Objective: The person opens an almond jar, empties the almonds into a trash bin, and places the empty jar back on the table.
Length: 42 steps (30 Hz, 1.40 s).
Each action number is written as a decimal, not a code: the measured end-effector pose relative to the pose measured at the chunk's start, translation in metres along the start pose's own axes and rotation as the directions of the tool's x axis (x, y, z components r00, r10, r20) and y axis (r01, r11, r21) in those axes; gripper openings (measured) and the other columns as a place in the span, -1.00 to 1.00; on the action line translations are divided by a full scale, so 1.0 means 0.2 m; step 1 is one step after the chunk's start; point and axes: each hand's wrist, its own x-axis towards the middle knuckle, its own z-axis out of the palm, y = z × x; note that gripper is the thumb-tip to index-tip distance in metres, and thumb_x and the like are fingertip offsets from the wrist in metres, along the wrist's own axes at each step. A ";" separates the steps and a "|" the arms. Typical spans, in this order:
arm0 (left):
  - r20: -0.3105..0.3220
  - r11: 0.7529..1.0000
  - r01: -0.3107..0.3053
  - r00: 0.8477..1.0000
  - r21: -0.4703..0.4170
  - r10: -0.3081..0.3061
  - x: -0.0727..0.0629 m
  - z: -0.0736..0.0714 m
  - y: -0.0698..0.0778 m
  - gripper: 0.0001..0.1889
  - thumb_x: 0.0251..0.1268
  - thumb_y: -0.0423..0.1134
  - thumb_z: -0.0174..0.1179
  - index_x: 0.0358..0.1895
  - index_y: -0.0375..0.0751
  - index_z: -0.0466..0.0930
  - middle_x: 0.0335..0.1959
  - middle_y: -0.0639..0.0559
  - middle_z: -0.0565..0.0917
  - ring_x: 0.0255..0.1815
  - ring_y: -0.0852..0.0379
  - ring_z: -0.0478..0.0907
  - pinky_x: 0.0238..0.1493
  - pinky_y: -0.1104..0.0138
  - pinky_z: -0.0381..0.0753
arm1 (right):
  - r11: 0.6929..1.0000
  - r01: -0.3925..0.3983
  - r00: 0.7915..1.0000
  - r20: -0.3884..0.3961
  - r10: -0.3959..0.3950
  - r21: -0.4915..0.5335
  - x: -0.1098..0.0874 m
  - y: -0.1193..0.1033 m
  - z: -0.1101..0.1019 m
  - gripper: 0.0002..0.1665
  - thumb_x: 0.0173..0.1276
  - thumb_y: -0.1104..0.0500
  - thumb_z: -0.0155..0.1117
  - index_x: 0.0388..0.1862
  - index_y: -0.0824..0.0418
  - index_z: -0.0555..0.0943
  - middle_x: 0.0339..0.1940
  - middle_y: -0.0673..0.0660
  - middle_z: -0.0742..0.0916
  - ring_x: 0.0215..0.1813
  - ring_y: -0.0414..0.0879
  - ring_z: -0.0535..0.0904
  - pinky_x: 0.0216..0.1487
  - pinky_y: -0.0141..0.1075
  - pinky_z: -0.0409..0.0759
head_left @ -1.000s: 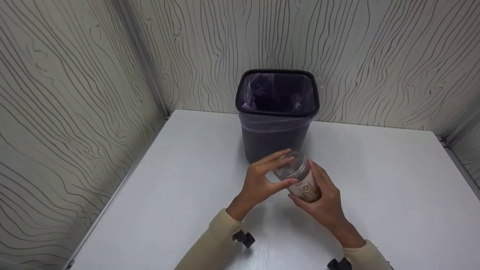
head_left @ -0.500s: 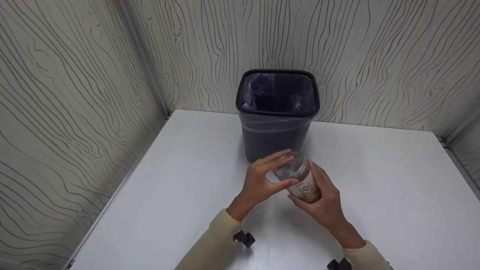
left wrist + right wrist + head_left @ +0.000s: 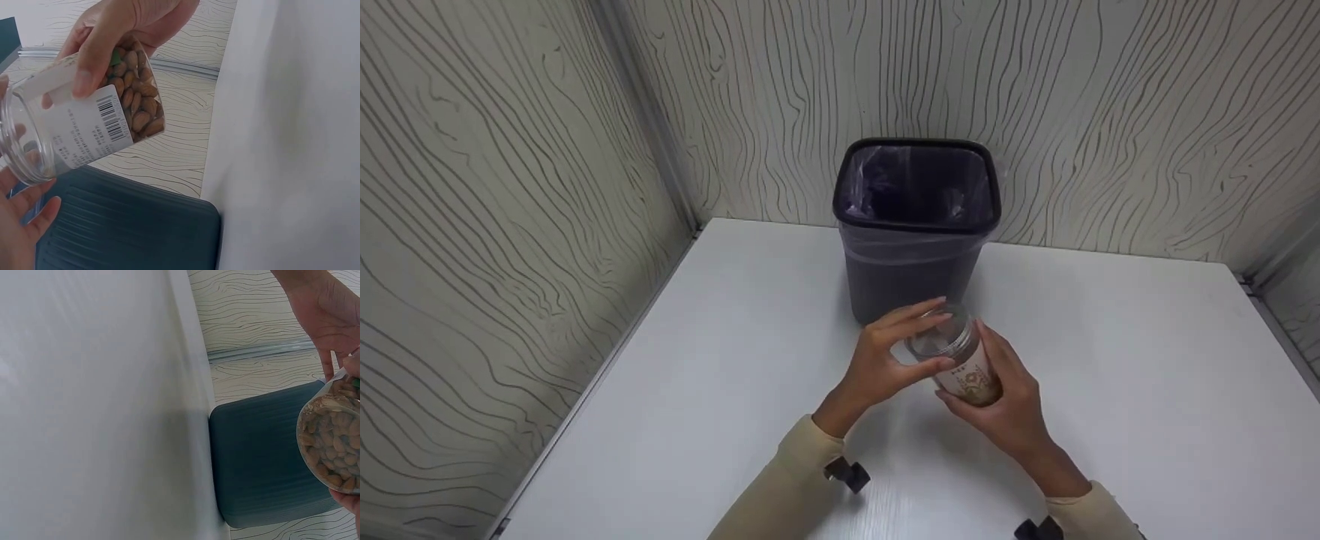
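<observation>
A clear plastic jar of almonds (image 3: 971,379), with a pale patterned label, is held tilted in front of the bin. Low round its body, my right hand (image 3: 1016,405) grips it between fingers and thumb. My left hand (image 3: 877,364) spans the jar's transparent top end, fingertips on the far side and thumb on the near side. A barcode label (image 3: 84,126) shows in the left wrist view, and almonds (image 3: 140,95) fill the base end. From the right wrist the round bottom shows, packed with almonds (image 3: 337,447).
Behind the hands stands a dark bin (image 3: 915,274) lined with a clear bag, on a white table (image 3: 720,360). Wood-grain patterned panels (image 3: 780,97) rise at the back and left. Black wrist devices (image 3: 847,475) sit at both sleeves.
Both hands stay in nearly the same place on the jar. The jar's label has turned very slightly, and the left fingertips have shifted a touch to the right.
</observation>
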 end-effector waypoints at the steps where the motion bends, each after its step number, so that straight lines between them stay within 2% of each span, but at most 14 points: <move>1: 0.009 1.000 -0.001 1.000 -0.005 0.001 0.00 0.00 0.00 -0.42 0.09 -0.22 0.56 0.22 -0.27 0.65 0.35 -0.16 0.56 0.37 -0.01 0.50 0.34 0.19 0.48 | 1.000 0.001 1.000 0.001 -0.001 0.001 0.00 0.00 0.00 0.34 -0.33 0.31 0.80 0.50 0.44 0.31 0.38 0.31 0.54 0.33 -0.17 0.49 0.33 -0.47 0.40; 8: 0.086 0.998 -0.012 0.996 -0.058 0.017 0.00 -0.02 -0.02 -0.43 0.18 -0.24 0.49 0.29 -0.23 0.61 0.43 -0.09 0.49 0.46 0.01 0.40 0.43 0.11 0.37 | 1.000 0.009 1.000 0.000 -0.009 -0.001 0.00 0.01 0.01 0.34 -0.36 0.31 0.81 0.49 0.45 0.32 0.38 0.32 0.55 0.33 -0.18 0.49 0.34 -0.46 0.40; 15: 0.123 0.998 -0.022 0.992 -0.050 0.028 0.00 -0.02 -0.03 -0.45 0.23 -0.21 0.44 0.31 -0.18 0.60 0.47 -0.04 0.45 0.51 -0.06 0.32 0.48 0.04 0.28 | 1.000 0.011 1.000 0.005 -0.011 0.002 0.00 0.00 0.00 0.34 -0.35 0.31 0.80 0.49 0.45 0.32 0.38 0.32 0.54 0.33 -0.18 0.49 0.34 -0.46 0.40; 29: 0.086 0.999 -0.024 0.996 -0.022 0.026 0.00 -0.03 -0.02 -0.43 0.22 -0.20 0.48 0.31 -0.18 0.60 0.43 -0.05 0.49 0.40 0.02 0.41 0.40 0.12 0.39 | 1.000 0.022 1.000 -0.014 -0.022 -0.006 0.00 0.02 0.00 0.35 -0.38 0.33 0.80 0.48 0.48 0.32 0.35 0.35 0.56 0.33 -0.16 0.49 0.32 -0.48 0.40; 36: 0.063 1.000 0.004 0.998 -0.013 -0.003 0.00 -0.03 -0.02 -0.42 0.17 -0.18 0.51 0.29 -0.17 0.62 0.42 -0.06 0.51 0.39 0.02 0.42 0.38 0.13 0.42 | 1.000 0.015 1.000 -0.020 -0.015 -0.010 0.01 0.00 -0.01 0.35 -0.40 0.36 0.80 0.47 0.50 0.32 0.33 0.38 0.56 0.34 -0.18 0.47 0.31 -0.50 0.40; 39: 0.059 0.999 0.013 0.998 -0.032 -0.011 0.00 -0.03 -0.01 -0.41 0.16 -0.19 0.52 0.29 -0.18 0.61 0.44 -0.08 0.48 0.42 0.01 0.40 0.40 0.11 0.40 | 1.000 0.010 1.000 -0.023 -0.010 -0.006 0.02 -0.01 -0.01 0.36 -0.42 0.39 0.80 0.46 0.51 0.31 0.31 0.41 0.56 0.34 -0.20 0.46 0.31 -0.51 0.39; 42: 0.066 0.999 -0.003 0.998 -0.043 0.006 0.00 -0.03 -0.01 -0.40 0.16 -0.20 0.51 0.30 -0.19 0.60 0.46 -0.10 0.46 0.46 -0.02 0.36 0.44 0.07 0.35 | 1.000 0.008 1.000 -0.019 -0.008 0.002 0.02 -0.01 -0.01 0.36 -0.43 0.40 0.79 0.46 0.53 0.31 0.31 0.44 0.55 0.34 -0.21 0.46 0.31 -0.52 0.38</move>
